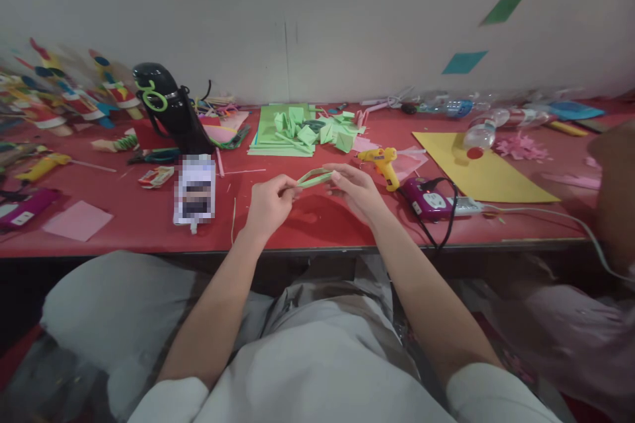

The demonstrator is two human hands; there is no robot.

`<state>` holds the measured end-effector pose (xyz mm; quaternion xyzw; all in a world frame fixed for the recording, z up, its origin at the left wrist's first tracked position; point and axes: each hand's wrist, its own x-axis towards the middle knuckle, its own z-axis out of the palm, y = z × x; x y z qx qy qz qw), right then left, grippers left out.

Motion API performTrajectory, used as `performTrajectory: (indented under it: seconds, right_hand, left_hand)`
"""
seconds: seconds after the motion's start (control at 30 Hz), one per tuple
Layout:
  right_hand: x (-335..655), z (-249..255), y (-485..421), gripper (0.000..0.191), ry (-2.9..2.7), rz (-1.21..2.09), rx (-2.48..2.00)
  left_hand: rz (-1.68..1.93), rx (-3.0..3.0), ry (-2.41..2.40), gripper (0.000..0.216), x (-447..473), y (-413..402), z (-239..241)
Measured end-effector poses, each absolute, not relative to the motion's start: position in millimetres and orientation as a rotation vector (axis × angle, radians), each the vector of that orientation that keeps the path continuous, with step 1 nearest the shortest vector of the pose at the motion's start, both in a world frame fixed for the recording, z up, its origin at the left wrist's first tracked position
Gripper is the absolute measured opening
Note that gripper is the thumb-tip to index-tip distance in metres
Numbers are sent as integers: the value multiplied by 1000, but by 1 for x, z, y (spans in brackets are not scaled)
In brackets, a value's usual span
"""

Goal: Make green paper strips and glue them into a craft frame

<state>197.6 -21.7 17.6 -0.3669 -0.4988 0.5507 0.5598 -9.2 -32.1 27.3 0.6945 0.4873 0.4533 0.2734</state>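
Observation:
Between my two hands, just above the red table [307, 225], is a folded strip of light green paper [315, 178]. The fingers and thumb of my left hand [272, 203] pinch its left end. My right hand [354, 188] grips the other end, thumb in front and fingers behind. Beyond my hands lies a pile of green paper sheets [262, 140] with several folded green paper pieces [325, 134] on top. A yellow glue gun [383, 162] rests right of my right hand. Left of my left hand lies a phone with a blurred screen [195, 188].
A black bottle [173, 109] leans at the back left, near pliers [153, 156]. At right are a purple power box [430, 201] with cables, yellow paper [496, 175] and plastic bottles [480, 134]. Another person's arm [618, 198] shows at the right edge. Paper figures [79, 102] stand far left.

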Motion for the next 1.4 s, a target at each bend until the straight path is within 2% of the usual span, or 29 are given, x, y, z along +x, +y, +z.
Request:
performTrajectory:
  seconds: [0.07, 0.2, 0.43, 0.57, 0.77, 1.03, 1.2, 1.4]
  right_hand:
    - [197, 17, -22, 37, -1240, 1247, -880]
    - [198, 13, -20, 31, -1298, 1113, -896]
    - [200, 10, -20, 35, -1308, 1093, -906]
    - [200, 8, -17, 37, -1173, 1022, -968]
    - [199, 6, -17, 46, -1121, 1050, -949]
    - [199, 5, -21, 40, -1349, 919, -988]
    - [199, 3, -22, 28, -1503, 725, -1053]
    - [206, 4, -22, 22, -1562, 672, -1097]
  left_hand:
    - [1187, 1928, 1287, 10, -11, -32, 28]
    - [1179, 1804, 1138, 28, -10, -30, 27]
    - [1155, 1754, 1152, 46, -14, -26, 26]
    - [1114, 1855, 1186, 36, -15, -29, 27]
    - [1328, 1784, 1293, 25, -14, -28, 29]
    - [1503, 1721, 1396, 30, -17, -22, 25]
    - [1348, 1993, 1291, 28, -19, -25, 25]
    - [1081, 2152, 1308, 31, -19, -31, 33]
